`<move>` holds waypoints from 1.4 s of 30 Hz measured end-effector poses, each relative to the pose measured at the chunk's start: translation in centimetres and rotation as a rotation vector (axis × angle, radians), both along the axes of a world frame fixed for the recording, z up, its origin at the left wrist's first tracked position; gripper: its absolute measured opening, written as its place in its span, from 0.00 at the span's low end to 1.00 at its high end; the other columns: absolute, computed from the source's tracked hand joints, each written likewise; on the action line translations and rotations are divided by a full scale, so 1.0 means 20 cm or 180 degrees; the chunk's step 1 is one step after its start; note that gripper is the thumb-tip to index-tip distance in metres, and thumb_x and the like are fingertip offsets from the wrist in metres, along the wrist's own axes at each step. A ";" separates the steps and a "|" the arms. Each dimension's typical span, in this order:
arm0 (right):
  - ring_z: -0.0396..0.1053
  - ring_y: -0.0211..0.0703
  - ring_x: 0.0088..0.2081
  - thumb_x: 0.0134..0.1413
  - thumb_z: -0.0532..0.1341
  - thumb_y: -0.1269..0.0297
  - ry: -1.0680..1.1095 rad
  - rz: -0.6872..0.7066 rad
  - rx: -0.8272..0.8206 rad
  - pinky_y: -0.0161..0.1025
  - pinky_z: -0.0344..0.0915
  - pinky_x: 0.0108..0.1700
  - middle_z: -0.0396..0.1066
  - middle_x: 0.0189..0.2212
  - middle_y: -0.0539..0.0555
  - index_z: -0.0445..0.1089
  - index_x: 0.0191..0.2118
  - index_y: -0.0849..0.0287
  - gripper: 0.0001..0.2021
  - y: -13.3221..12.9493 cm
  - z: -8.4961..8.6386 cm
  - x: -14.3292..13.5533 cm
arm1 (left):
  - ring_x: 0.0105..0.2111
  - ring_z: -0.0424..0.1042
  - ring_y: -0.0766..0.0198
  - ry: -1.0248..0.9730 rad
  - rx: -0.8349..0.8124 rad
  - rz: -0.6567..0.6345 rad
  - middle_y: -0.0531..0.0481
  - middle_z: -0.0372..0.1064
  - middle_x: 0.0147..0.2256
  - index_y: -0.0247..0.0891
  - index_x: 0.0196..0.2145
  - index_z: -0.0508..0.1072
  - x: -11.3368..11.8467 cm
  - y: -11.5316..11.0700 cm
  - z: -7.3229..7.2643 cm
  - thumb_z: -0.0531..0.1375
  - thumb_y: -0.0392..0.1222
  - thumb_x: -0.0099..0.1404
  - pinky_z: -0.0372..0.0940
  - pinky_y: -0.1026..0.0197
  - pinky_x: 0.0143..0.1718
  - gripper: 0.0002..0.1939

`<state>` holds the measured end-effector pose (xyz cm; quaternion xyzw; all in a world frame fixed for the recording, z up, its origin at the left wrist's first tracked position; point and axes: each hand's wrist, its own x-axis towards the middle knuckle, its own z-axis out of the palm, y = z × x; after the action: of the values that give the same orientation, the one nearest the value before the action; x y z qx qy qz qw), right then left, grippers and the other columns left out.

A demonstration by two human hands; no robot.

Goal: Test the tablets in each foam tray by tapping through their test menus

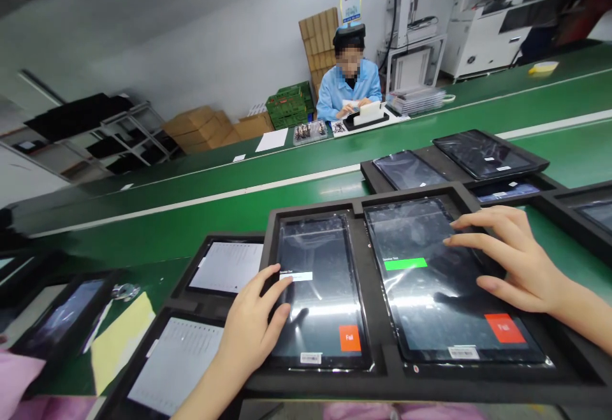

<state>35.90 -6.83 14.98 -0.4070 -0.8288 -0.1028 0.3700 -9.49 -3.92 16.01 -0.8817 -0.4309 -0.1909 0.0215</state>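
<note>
Left hand (258,318): loosely spread, grasping nothing; a fingertip sits at the white bar (302,276) on the left tablet (320,318).
Right hand (516,260): half open, empty, over the right tablet (430,299); I cannot tell contact.
Both tablets: beneath my hands, in a black tray (377,305); probably stiff, slick, fragile, best held by the edges.
Beyond my hands: green counter (229,213), co-worker (354,86) opposite.

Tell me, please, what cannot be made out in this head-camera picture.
- Head view, barcode label on the left tablet: print too small.
- Head view, right tablet: part of its right edge, behind the right hand.
- Head view, nearer grey-screened tablet: its right part, behind the left forearm.
- Head view, rightmost tablet: cut off by the picture's edge.
</note>
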 end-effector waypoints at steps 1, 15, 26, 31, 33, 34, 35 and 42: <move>0.66 0.64 0.47 0.72 0.48 0.46 0.0024 -0.0020 0.0033 0.60 0.59 0.50 0.67 0.49 0.61 0.68 0.56 0.50 0.20 0.00 -0.01 0.01 | 0.54 0.73 0.47 -0.0044 -0.0010 0.0052 0.39 0.66 0.59 0.42 0.57 0.73 0.01 0.00 0.01 0.47 0.52 0.77 0.73 0.47 0.52 0.21; 0.64 0.59 0.52 0.73 0.43 0.47 -0.0089 -0.0577 -0.0748 0.60 0.60 0.52 0.69 0.49 0.62 0.80 0.42 0.52 0.29 0.49 -0.05 0.06 | 0.51 0.76 0.56 -0.0097 -0.0599 -0.0722 0.41 0.73 0.53 0.36 0.54 0.69 0.58 0.52 0.17 0.47 0.31 0.71 0.72 0.51 0.53 0.19; 0.64 0.58 0.51 0.74 0.43 0.55 0.0310 -0.0332 -0.0709 0.57 0.61 0.54 0.68 0.48 0.61 0.79 0.33 0.53 0.29 0.45 -0.04 0.03 | 0.36 0.79 0.59 -0.0256 -0.0366 -0.0839 0.44 0.75 0.42 0.37 0.55 0.68 0.57 0.51 0.14 0.46 0.33 0.73 0.73 0.55 0.43 0.18; 0.64 0.60 0.50 0.74 0.42 0.55 0.0305 -0.0832 -0.0779 0.60 0.62 0.52 0.68 0.48 0.62 0.81 0.42 0.51 0.28 0.46 -0.06 0.04 | 0.52 0.74 0.53 0.0058 0.0157 -0.0783 0.41 0.74 0.49 0.37 0.54 0.69 0.58 0.54 0.10 0.47 0.30 0.70 0.70 0.46 0.55 0.19; 0.63 0.61 0.51 0.74 0.43 0.53 0.0181 -0.0906 -0.0850 0.62 0.62 0.51 0.67 0.49 0.64 0.81 0.45 0.51 0.28 0.46 -0.06 0.03 | 0.54 0.73 0.53 0.0110 0.0179 -0.0823 0.40 0.73 0.52 0.36 0.55 0.68 0.58 0.55 0.09 0.47 0.30 0.70 0.69 0.46 0.57 0.20; 0.62 0.62 0.52 0.74 0.43 0.52 0.0153 -0.0903 -0.0871 0.62 0.62 0.51 0.67 0.49 0.64 0.81 0.45 0.51 0.28 0.46 -0.06 0.02 | 0.54 0.73 0.53 0.0135 0.0173 -0.0872 0.40 0.73 0.52 0.36 0.55 0.67 0.58 0.55 0.09 0.47 0.30 0.70 0.70 0.47 0.56 0.20; 0.62 0.62 0.53 0.74 0.44 0.52 0.0159 -0.0852 -0.0890 0.62 0.62 0.52 0.67 0.49 0.64 0.82 0.42 0.51 0.28 0.46 -0.06 0.02 | 0.53 0.74 0.53 0.0151 0.0153 -0.0922 0.40 0.74 0.52 0.35 0.55 0.67 0.58 0.54 0.09 0.46 0.30 0.70 0.71 0.48 0.54 0.20; 0.65 0.57 0.49 0.75 0.40 0.49 0.1010 -0.0390 -0.0930 0.56 0.64 0.55 0.69 0.46 0.60 0.80 0.31 0.54 0.35 0.47 -0.06 0.06 | 0.33 0.77 0.60 -0.0417 -0.0143 -0.0786 0.47 0.76 0.36 0.39 0.41 0.76 0.55 0.49 0.18 0.48 0.42 0.75 0.71 0.60 0.37 0.17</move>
<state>37.20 2.57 13.69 -0.5169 -0.7400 0.0615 0.4259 1.45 5.85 19.63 -0.9140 -0.3237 -0.2395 -0.0501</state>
